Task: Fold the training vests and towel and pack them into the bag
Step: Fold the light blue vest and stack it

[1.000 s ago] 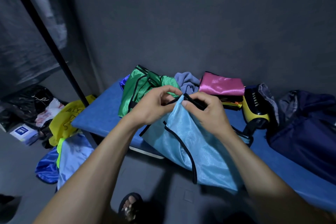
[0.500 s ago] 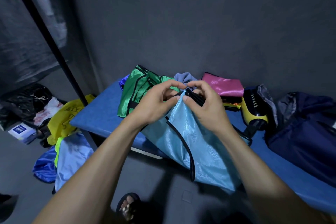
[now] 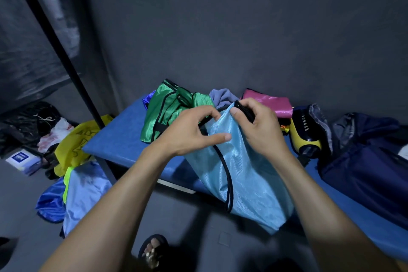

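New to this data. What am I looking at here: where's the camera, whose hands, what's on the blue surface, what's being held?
There is no robot. The single view comes from a wide-angle camera worn on a person's head, looking down and forward, so the two bare forearms reaching in are the wearer's own.

Both the left hand and right hand pinch the top edge of a light blue vest with black trim, which hangs over the edge of the blue mat.

On the mat behind it lie a crumpled green vest, a grey-blue towel, a folded pink vest, a yellow and black object and a dark navy bag. More cloth lies on the floor at left.
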Tool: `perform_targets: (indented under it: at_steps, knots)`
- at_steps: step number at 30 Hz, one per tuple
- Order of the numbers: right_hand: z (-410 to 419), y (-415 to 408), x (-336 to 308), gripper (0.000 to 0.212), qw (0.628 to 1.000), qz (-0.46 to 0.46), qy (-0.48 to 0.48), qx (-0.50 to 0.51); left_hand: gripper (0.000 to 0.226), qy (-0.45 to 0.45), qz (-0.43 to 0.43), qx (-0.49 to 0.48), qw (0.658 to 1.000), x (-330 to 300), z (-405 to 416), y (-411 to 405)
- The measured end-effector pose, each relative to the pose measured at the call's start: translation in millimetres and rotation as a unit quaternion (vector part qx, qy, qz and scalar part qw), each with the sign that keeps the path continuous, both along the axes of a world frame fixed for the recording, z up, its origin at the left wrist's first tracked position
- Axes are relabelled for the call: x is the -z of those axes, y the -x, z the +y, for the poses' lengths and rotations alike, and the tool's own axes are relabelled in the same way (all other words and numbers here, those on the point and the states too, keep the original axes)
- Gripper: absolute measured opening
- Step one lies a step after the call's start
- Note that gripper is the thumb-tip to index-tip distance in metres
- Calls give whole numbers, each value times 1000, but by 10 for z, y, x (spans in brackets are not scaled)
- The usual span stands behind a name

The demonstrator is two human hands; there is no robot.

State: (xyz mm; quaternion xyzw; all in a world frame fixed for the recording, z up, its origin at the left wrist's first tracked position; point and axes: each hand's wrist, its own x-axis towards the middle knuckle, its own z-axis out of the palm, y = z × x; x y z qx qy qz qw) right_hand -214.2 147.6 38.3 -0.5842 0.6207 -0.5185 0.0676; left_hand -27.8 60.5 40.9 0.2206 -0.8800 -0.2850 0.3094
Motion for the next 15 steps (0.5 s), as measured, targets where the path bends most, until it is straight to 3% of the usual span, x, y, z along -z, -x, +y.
perform_targets:
  at_steps: [2,8,15]
  knots:
    - [10,21,3,13,1000,-7,0,0,22,25,2,-7,1000,2,-1,23]
    - [19,154,-4,16,994,-78,-30,-71,19,-66,40,19,997,-8,-50,29]
    - [80,291,-90,21,982,-54,-134,-122,18,-30,32,10,999,-21,-36,62]
